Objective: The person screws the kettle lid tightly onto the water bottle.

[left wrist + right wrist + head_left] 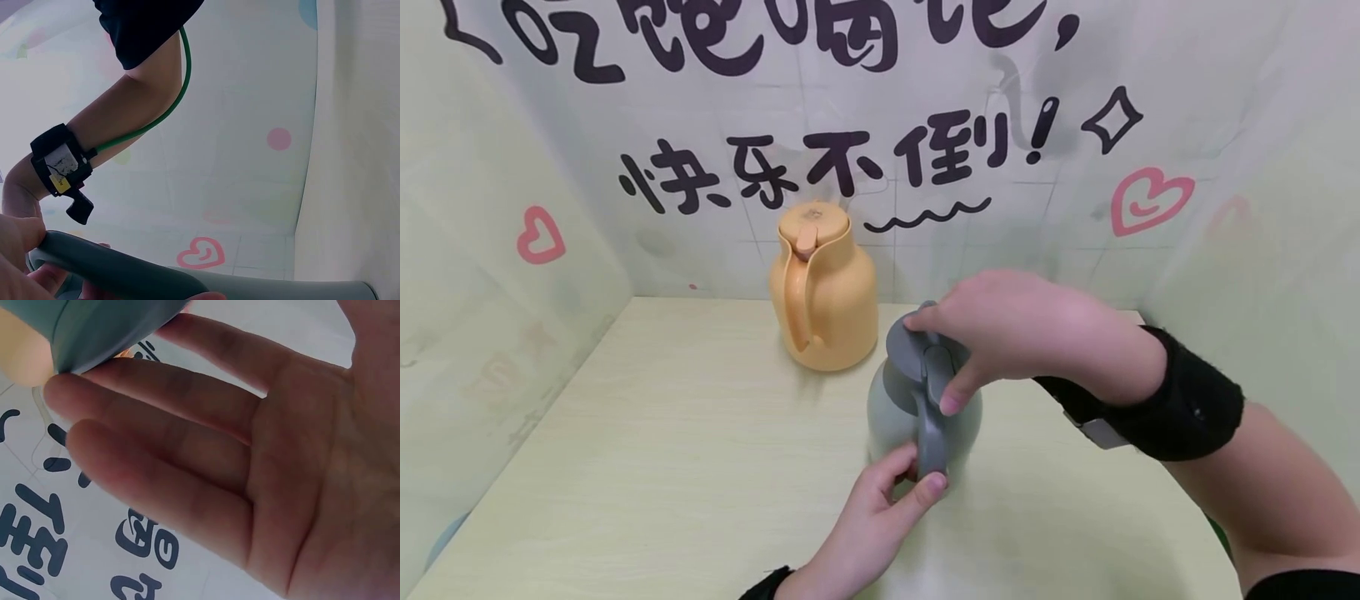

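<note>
A grey-green thermos jug (891, 421) stands upright on the table, its handle (932, 437) facing me. My left hand (872, 512) grips the lower part of this handle between thumb and fingers. In the left wrist view the handle (131, 270) runs along the bottom edge, partly covered by fingers. Over the top, my right hand (1018, 333) holds the dark grey lid (904, 346), with a finger on its top and the thumb beside its lever (936, 367). The right wrist view shows long, spread fingers (181, 444) whose tips meet the jug's blue-grey upper edge (112, 331).
An orange thermos jug (838, 312) stands behind and left of the grey one, its handle toward me. The pale wooden table (662, 433) ends at a white printed curtain (715, 258) with dark lettering. Side curtains hang left and right.
</note>
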A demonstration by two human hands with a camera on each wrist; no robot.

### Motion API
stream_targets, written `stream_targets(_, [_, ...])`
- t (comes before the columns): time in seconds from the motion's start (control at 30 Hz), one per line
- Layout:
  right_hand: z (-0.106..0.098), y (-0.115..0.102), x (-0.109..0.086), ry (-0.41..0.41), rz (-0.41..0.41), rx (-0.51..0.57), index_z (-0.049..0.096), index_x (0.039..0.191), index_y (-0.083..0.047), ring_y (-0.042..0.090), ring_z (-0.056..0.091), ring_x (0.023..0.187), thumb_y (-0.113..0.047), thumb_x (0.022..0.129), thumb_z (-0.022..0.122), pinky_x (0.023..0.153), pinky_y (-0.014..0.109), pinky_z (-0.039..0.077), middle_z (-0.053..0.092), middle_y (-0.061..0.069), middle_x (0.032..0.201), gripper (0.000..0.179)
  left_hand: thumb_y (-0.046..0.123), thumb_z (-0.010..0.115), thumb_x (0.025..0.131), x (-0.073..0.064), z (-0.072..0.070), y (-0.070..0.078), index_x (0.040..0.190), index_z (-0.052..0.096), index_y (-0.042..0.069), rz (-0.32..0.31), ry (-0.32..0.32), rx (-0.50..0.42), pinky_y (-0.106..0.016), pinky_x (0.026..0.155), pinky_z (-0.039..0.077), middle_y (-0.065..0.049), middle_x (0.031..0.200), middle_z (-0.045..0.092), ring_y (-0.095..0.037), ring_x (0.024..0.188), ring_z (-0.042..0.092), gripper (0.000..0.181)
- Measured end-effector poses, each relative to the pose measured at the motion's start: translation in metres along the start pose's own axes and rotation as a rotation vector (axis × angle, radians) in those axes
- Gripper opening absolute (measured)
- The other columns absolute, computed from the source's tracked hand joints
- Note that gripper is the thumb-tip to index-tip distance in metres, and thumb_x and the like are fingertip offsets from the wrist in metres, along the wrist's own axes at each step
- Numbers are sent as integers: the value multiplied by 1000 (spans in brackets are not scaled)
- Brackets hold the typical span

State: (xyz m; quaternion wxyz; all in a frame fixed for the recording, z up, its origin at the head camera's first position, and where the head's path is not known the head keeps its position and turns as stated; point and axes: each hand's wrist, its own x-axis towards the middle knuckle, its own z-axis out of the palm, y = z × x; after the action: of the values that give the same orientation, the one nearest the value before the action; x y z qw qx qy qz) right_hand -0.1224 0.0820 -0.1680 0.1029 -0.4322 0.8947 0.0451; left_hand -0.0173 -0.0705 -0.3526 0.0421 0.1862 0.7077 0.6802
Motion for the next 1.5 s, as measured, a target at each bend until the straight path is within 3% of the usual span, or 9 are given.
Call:
stream_targets(0.17, [-1,-5,1,11,9,-20,64,113,-15,13,50,63,-48,66,84,60,32,42,53,-7,66,61,16,57,97,0,0,0,96,60,9,-17,-5,-10,-31,82,40,0,87,56,-18,89,52,7])
stream_targets(0.53, [2,-8,2,33,16,-48,63,102,-14,13,50,60,-51,64,84,58,32,43,51,-7,63,57,16,57,97,0,0,-1,96,60,9,7,-6,-11,-30,80,41,0,87,55,-17,87,52,8])
stream_targets(0.8, [5,-12,0,33,50,-110,61,109,-13,15,51,60,-55,66,79,59,35,45,51,-5,62,62,14,57,97,0,1,-1,96,61,8,1,4,-11,-29,79,40,0,86,55,-17,87,52,7])
stream_targets(1.07, [10,-15,-3,39,85,-149,56,131,-8,17,54,65,-58,70,75,66,38,48,55,-3,72,81,12,57,96,1,2,0,96,61,8,-19,15,-15,-30,79,41,0,86,55,-17,87,51,6])
stream_targets(1.33, [11,-16,-3,37,84,-137,58,124,-7,16,51,61,-58,71,74,61,34,46,52,-3,72,75,17,58,97,1,2,1,98,61,6,-57,9,-26,-31,80,40,-1,87,55,-19,89,51,12])
stream_targets(1.5, [14,-18,-4,71,81,-180,58,119,-6,16,49,58,-58,70,73,59,34,46,51,-1,72,73,17,57,97,1,2,1,98,61,6,-45,10,-20,-30,79,40,-1,87,55,-19,89,51,12])
